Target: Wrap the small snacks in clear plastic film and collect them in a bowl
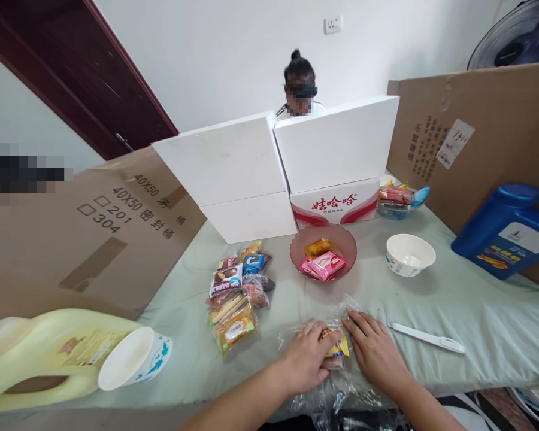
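Note:
Near the table's front edge, a yellow snack packet (339, 346) sits on crumpled clear plastic wrap (348, 398), with something pinkish beneath it. My left hand (303, 362) is closed around the packet's left side and hides part of it. To the right of the packet, my right hand (377, 347) presses on the wrap, its fingers stretched out flat. A white plastic-handled cutter-like strip (426, 336) lies just right of that hand. Beyond my hands stands a pinkish glass bowl (296, 248) holding pink and amber packets (326, 263). Several wrapped snacks (238, 293) form a pile on the left.
White foam boxes (233, 161) and a red-and-white carton (336, 203) wall off the back; a person (300, 90) sits behind. Cardboard sheets (117, 239) flank both sides. Around stand a white paper bowl (411, 254), a tilted paper cup (135, 359), a yellow jug (67, 335) and a blue bottle (507, 230).

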### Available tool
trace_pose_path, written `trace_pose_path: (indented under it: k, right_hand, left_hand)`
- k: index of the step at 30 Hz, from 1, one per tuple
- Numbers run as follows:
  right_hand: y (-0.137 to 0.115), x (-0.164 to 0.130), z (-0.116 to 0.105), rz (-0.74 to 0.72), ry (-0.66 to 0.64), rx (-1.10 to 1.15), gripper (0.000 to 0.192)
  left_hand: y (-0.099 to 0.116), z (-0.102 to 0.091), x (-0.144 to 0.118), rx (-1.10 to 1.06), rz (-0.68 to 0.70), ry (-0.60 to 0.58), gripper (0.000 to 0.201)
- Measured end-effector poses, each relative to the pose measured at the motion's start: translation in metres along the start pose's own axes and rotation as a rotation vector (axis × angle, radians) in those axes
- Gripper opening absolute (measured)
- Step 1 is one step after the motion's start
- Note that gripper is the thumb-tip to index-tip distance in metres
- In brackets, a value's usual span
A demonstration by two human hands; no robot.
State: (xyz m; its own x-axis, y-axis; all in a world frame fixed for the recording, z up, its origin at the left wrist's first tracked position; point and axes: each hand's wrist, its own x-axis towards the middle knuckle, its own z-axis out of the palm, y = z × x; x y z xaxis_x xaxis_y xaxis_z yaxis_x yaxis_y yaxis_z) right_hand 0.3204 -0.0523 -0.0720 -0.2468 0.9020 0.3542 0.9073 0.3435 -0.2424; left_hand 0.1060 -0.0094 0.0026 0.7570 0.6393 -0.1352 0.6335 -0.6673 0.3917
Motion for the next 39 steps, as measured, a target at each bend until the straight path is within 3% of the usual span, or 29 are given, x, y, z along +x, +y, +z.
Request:
trace_pose_path:
  k: [5, 8, 12, 15, 17, 20, 23, 25, 27, 29, 33, 36, 39]
  right_hand:
    - [0.001, -0.001, 0.002, -0.01, 0.023, -0.022, 0.039]
    - [0.0, -0.001, 0.003, 0.001, 0.035, -0.022, 0.037]
    - [0.0, 0.0, 0.003, 0.007, 0.043, 0.0, 0.036]
    - [-0.001, 0.0, 0.003, 0.005, 0.042, 0.005, 0.038]
    - [-0.001, 0.0, 0.003, 0.013, 0.041, 0.004, 0.038]
    - [-0.001, 0.0, 0.003, 0.019, 0.039, 0.0, 0.037]
    - [-0.002, 0.0, 0.003, 0.021, 0.028, -0.004, 0.038]
    - [-0.001, 0.0, 0.003, 0.026, 0.022, -0.005, 0.038]
    - [-0.001, 0.0, 0.002, 0.022, 0.02, -0.004, 0.038]
    - [-0.001, 0.0, 0.0, 0.02, 0.017, 0.001, 0.037]
    - [-0.002, 0.002, -0.005, 0.032, 0.02, 0.021, 0.038]
    - [-0.003, 0.002, -0.007, 0.033, 0.021, 0.028, 0.039]
    - [-0.002, 0.002, -0.006, 0.037, 0.018, 0.032, 0.038]
  left_hand:
    - [-0.016, -0.023, -0.001, -0.379, -0.104, 0.018, 0.07]
    - [-0.027, -0.038, 0.002, -0.411, -0.219, 0.093, 0.058]
    - [-0.028, -0.031, 0.004, -0.35, -0.247, 0.029, 0.066]
    - [-0.026, -0.022, 0.005, -0.459, -0.262, -0.045, 0.069]
    - [-0.028, -0.03, 0.009, -0.543, -0.255, -0.063, 0.062]
    - [-0.038, -0.071, 0.023, -0.576, -0.178, 0.082, 0.054]
    - [-0.049, -0.128, 0.056, -0.33, -0.072, 0.387, 0.045]
    - [-0.054, -0.157, 0.088, -0.061, -0.011, 0.459, 0.04]
    - [-0.056, -0.171, 0.125, 0.107, 0.033, 0.41, 0.042]
    - [-0.056, -0.17, 0.161, 0.152, 0.071, 0.349, 0.041]
    - [-0.055, -0.15, 0.213, 0.216, 0.108, 0.218, 0.042]
    - [-0.063, -0.143, 0.227, 0.26, 0.032, 0.223, 0.04]
    - [-0.079, -0.148, 0.223, 0.295, -0.115, 0.292, 0.04]
